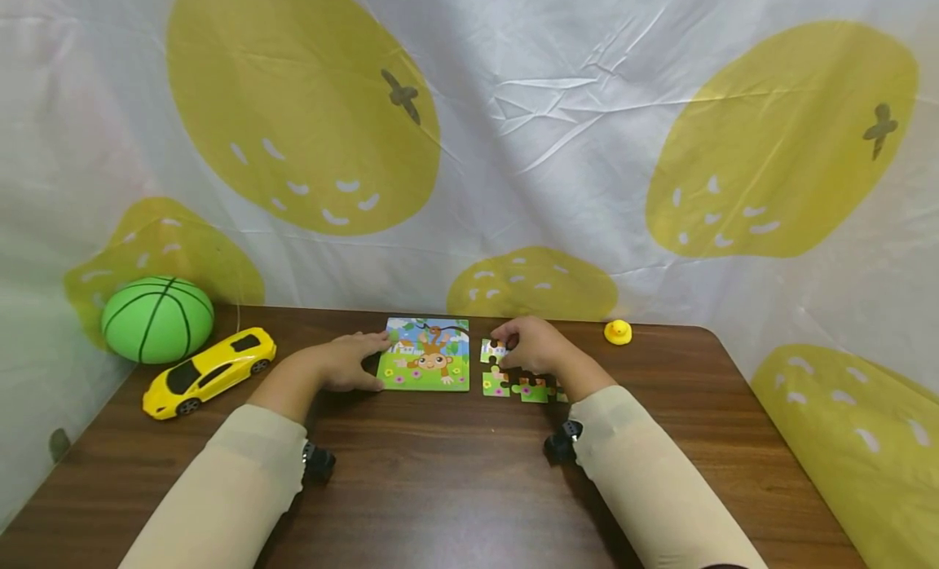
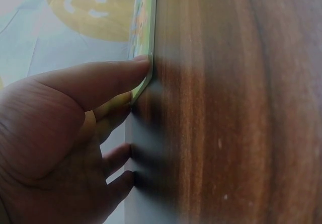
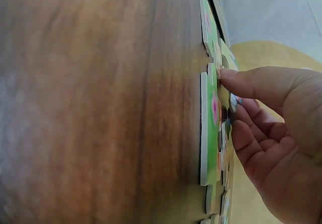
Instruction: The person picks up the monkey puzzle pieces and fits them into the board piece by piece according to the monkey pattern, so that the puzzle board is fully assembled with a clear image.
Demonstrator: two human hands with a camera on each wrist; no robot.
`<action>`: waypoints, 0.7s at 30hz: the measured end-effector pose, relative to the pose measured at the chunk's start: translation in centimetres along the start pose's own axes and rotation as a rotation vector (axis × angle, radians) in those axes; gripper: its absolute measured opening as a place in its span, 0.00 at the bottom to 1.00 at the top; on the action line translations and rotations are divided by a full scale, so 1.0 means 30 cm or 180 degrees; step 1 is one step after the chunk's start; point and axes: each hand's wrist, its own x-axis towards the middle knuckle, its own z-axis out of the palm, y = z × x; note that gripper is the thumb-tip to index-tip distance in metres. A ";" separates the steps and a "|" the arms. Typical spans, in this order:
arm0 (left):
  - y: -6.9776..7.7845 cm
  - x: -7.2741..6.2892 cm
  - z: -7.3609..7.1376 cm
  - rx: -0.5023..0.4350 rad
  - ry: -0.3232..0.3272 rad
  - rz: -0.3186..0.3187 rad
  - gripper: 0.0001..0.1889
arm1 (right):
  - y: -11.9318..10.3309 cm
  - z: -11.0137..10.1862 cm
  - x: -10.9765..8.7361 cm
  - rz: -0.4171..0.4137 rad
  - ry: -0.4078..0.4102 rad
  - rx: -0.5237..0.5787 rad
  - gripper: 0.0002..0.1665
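Observation:
A square picture board (image 1: 428, 357) with a cartoon monkey hanging upside down lies on the table. My left hand (image 1: 345, 362) rests at its left side, the extended thumb (image 2: 121, 78) touching the near corner and the other fingers spread along the edge. To the right of the board, several loose jigsaw pieces (image 1: 495, 384) with green grass and flowers lie close together. Over them, my right hand (image 1: 535, 346) pinches a jigsaw piece (image 3: 233, 102) between thumb and fingers. This hand partly hides the pieces beneath it.
At the far left stand a green ball (image 1: 157, 320) with black lines and a yellow toy car (image 1: 210, 372). A small yellow rubber duck (image 1: 618, 333) sits by the back edge on the right. A fruit-printed white curtain (image 1: 543, 186) hangs behind the brown wooden table (image 1: 440, 487).

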 end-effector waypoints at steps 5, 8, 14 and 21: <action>0.001 -0.001 -0.003 -0.0004 0.0008 -0.0006 0.44 | 0.001 0.002 0.005 -0.0064 0.0053 0.0002 0.26; 0.002 -0.001 -0.003 -0.0008 0.0005 -0.0013 0.44 | -0.001 0.003 0.004 -0.0045 0.0065 0.0030 0.25; -0.001 0.002 -0.002 -0.0004 0.0003 -0.0029 0.44 | -0.016 0.005 -0.005 -0.0024 0.0132 0.0134 0.17; -0.003 -0.001 -0.001 -0.0007 0.0009 -0.0024 0.44 | -0.046 0.012 -0.001 -0.0200 0.0258 0.0207 0.15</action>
